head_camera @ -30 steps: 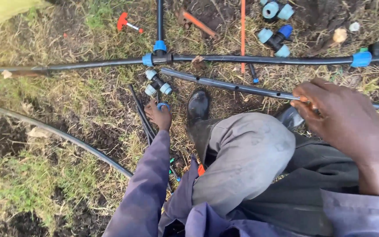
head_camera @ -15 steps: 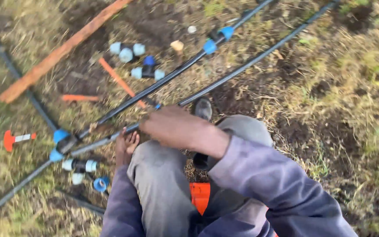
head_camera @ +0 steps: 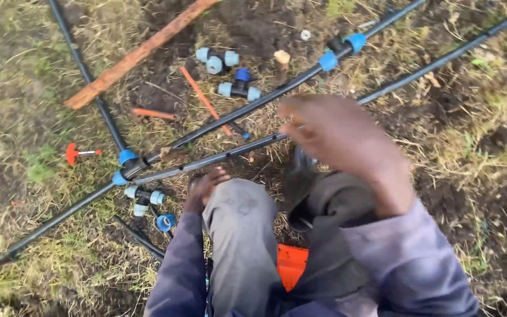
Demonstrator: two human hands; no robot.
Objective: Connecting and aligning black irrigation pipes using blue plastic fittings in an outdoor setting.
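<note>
The right hand (head_camera: 344, 141) is raised over the nearer black pipe (head_camera: 206, 159), blurred, fingers loosely curled; whether it holds anything cannot be told. The left hand (head_camera: 203, 188) reaches down beside the grey-trousered knee (head_camera: 239, 217), its fingertips at the ground just below that pipe, grip hidden. A second black pipe (head_camera: 253, 103) runs just beyond it, carrying blue couplings (head_camera: 338, 53). Left of the left hand lie loose blue fittings (head_camera: 142, 196) (a small cluster on the grass). Farther off lie more fittings (head_camera: 230, 73), an orange stick (head_camera: 200, 97) and a wooden plank (head_camera: 136, 56).
</note>
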